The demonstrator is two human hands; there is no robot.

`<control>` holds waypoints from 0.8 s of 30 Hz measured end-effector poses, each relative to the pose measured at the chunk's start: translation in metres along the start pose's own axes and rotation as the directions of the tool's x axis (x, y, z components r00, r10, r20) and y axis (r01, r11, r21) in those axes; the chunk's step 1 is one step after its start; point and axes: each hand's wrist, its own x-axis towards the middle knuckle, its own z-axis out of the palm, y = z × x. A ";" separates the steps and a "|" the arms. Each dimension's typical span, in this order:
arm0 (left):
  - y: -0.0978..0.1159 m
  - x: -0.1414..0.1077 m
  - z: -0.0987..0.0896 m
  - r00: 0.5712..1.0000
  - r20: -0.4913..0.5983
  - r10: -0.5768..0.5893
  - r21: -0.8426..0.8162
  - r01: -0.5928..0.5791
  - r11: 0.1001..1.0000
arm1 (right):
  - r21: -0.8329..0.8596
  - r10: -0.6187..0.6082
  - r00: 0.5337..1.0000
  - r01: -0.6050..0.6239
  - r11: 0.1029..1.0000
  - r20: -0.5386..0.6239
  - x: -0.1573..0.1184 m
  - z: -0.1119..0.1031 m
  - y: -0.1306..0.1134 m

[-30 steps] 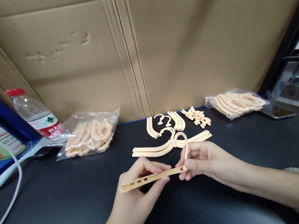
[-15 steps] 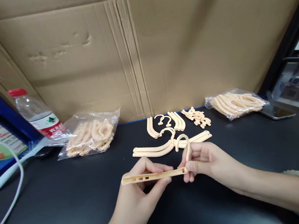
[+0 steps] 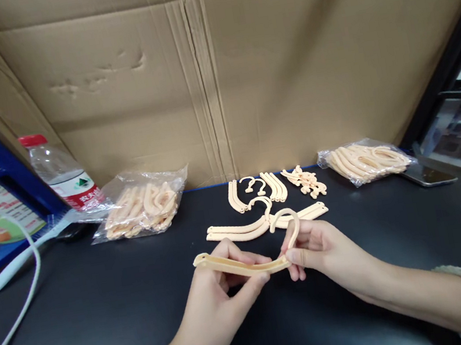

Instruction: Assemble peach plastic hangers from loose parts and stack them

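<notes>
A cream plastic hanger arm (image 3: 233, 267) lies in the grip of my left hand (image 3: 222, 297), its free end tilted up to the left. My right hand (image 3: 318, 247) pinches a curved hanger hook (image 3: 295, 223) where its base meets the arm's right end. Fingers cover part of that joint. Just beyond my hands, hanger pieces with a hook (image 3: 240, 231) lie on the black table. Farther back are loose arms (image 3: 274, 187), loose hooks (image 3: 254, 185) and a pile of small connector pieces (image 3: 304, 182).
Bagged hanger parts (image 3: 141, 208) lie at the left, with another bag (image 3: 365, 160) at the right beside a phone (image 3: 429, 171). A red-capped bottle (image 3: 65, 176), a pale blue handle (image 3: 27, 256) and a white cable (image 3: 34, 293) are at far left. Cardboard (image 3: 305, 66) stands behind.
The hanger arm has turned in my left hand, so its left end now points up and its curved face shows. The hook has shifted slightly right with my right hand.
</notes>
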 end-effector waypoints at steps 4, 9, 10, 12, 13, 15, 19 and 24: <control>0.001 0.001 0.001 1.000 -0.006 0.007 -0.019 -0.007 1.000 | 0.030 0.000 1.000 0.000 1.000 0.000 -0.001 0.000 0.001; -0.002 0.005 0.000 0.999 -0.042 -0.020 -0.116 0.015 0.993 | 0.087 0.012 1.000 -0.014 0.996 0.024 -0.002 -0.001 -0.001; -0.003 0.006 -0.001 0.998 -0.050 -0.036 -0.135 0.029 0.990 | 0.091 0.012 1.000 -0.013 0.996 0.018 -0.002 -0.001 -0.001; -0.004 0.007 -0.001 0.996 -0.067 -0.064 -0.152 0.053 0.987 | 0.084 0.003 1.000 -0.003 0.996 -0.001 -0.002 -0.002 -0.002; -0.004 0.008 -0.001 0.994 -0.076 -0.074 -0.152 0.061 0.986 | 0.072 -0.001 1.000 0.002 0.997 -0.013 -0.002 -0.002 -0.003; -0.005 0.008 -0.001 0.992 -0.093 -0.082 -0.150 0.068 0.986 | 0.046 -0.008 1.000 0.009 0.999 -0.030 -0.002 -0.003 -0.003; -0.007 0.007 -0.002 0.992 -0.085 -0.088 -0.141 0.076 0.987 | 0.016 -0.018 0.999 0.019 1.000 -0.028 -0.001 -0.002 -0.004; -0.007 0.009 -0.003 0.992 -0.088 -0.091 -0.152 0.077 0.985 | 0.017 -0.009 1.000 0.009 1.000 0.001 0.000 -0.001 -0.003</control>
